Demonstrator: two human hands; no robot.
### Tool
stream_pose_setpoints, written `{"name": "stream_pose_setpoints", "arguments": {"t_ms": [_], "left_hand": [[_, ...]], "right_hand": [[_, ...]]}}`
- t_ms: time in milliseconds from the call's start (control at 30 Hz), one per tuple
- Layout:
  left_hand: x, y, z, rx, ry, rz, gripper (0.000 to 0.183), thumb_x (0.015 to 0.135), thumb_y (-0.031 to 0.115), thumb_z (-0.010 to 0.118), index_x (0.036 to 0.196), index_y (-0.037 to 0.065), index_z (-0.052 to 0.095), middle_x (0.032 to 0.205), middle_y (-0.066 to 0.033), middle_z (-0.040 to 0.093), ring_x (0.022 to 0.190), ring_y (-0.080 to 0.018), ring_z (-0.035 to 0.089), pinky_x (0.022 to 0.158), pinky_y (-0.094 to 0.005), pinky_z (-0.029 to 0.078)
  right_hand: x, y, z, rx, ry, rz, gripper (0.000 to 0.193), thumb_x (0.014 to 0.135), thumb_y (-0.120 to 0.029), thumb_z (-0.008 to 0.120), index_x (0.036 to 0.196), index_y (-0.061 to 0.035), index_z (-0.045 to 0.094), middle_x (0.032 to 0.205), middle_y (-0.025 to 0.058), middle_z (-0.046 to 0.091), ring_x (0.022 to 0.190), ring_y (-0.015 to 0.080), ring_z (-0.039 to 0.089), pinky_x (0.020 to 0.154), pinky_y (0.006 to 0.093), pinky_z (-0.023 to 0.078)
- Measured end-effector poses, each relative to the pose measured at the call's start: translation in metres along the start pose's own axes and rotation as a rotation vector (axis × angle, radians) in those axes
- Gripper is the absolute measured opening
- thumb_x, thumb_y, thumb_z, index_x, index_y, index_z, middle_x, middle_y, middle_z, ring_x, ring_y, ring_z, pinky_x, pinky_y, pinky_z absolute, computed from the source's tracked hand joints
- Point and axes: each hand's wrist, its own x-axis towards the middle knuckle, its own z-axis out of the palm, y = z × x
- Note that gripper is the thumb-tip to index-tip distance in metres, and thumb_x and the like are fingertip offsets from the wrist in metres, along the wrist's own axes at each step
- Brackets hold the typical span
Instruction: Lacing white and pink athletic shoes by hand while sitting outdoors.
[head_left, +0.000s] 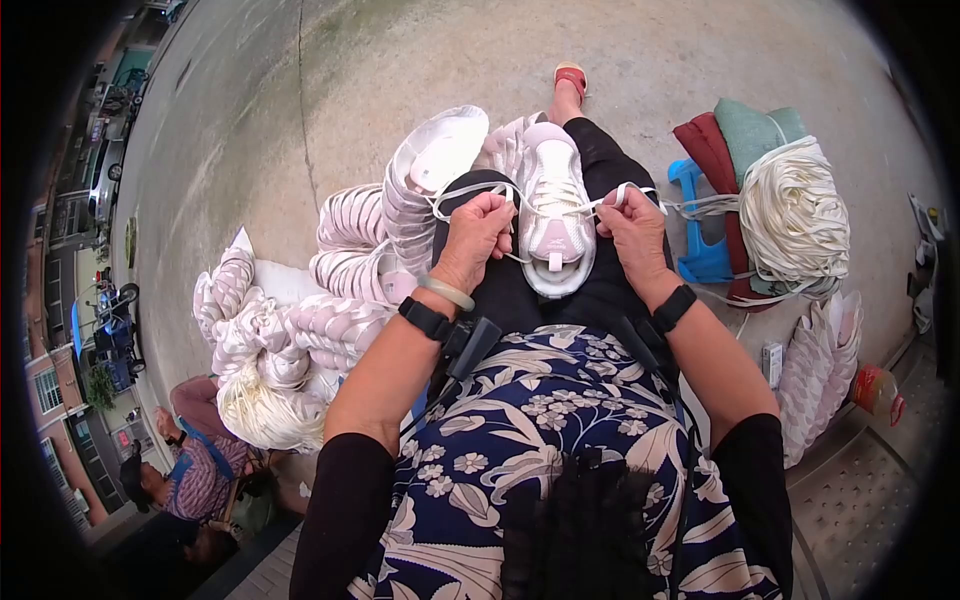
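Observation:
A white and pale pink shoe upper (556,190) lies along my lap, its heel opening toward me. A white shoelace (572,210) runs through its upper eyelets and out to both sides. On the left, my left hand (478,238) is closed in a pinch on one lace end, which loops up over the fingers. My right hand (634,232) pinches the other end on the right, with a loop standing above the fingertips. Both hands are beside the shoe upper, and the lace spans the gaps between.
Nested stacks of shoe uppers (350,240) stand on the left, with a bundle of pale laces (265,408) nearer me. To the right, a blue stool (705,255) stands by a large lace bundle (797,212) and folded cloths. A bottle (877,393) lies lower right. Another person (205,470) sits lower left.

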Motion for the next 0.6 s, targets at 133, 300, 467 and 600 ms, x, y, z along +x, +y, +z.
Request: {"name": "stream_pose_setpoints", "arguments": {"t_ms": [133,300,467,600], "left_hand": [[-0.005,0.001,0.003,-0.033,0.036,-0.013,0.012,0.086,0.015,0.056,0.082,0.005,0.055,0.063,-0.0020,0.055,0.049,-0.0087,0.055,0.041,-0.0173,0.043],[-0.005,0.002,0.005,-0.084,0.058,-0.027,0.010,0.085,0.011,0.055,0.079,0.003,0.054,0.064,-0.0043,0.056,0.052,-0.0104,0.058,0.043,-0.0192,0.046],[0.000,0.001,0.007,-0.166,0.028,0.009,0.012,0.087,0.014,0.057,0.079,0.005,0.054,0.067,-0.0048,0.060,0.055,-0.0101,0.060,0.045,-0.0186,0.048],[0.004,0.000,0.009,-0.076,0.018,-0.027,0.010,0.086,0.010,0.056,0.080,0.003,0.054,0.070,-0.0065,0.060,0.053,-0.0102,0.060,0.042,-0.0189,0.046]], "right_hand": [[-0.002,0.002,0.001,-0.036,-0.012,-0.005,0.005,0.081,-0.004,0.060,0.081,-0.0044,0.055,0.068,-0.0023,0.054,0.058,0.0035,0.050,0.053,0.0182,0.042],[-0.002,0.003,0.006,-0.117,-0.026,-0.116,0.006,0.078,-0.004,0.061,0.077,-0.0028,0.055,0.063,0.0010,0.054,0.054,0.0065,0.050,0.051,0.0216,0.041],[0.000,0.005,0.006,-0.520,-0.085,-0.264,0.013,0.074,-0.010,0.062,0.078,-0.0020,0.053,0.061,0.0105,0.054,0.054,0.0201,0.054,0.053,0.0298,0.042],[0.007,0.002,-0.001,-0.493,-0.117,-0.129,0.019,0.074,-0.012,0.065,0.080,-0.0030,0.050,0.058,0.0048,0.054,0.052,0.0138,0.053,0.050,0.0279,0.041]]}}
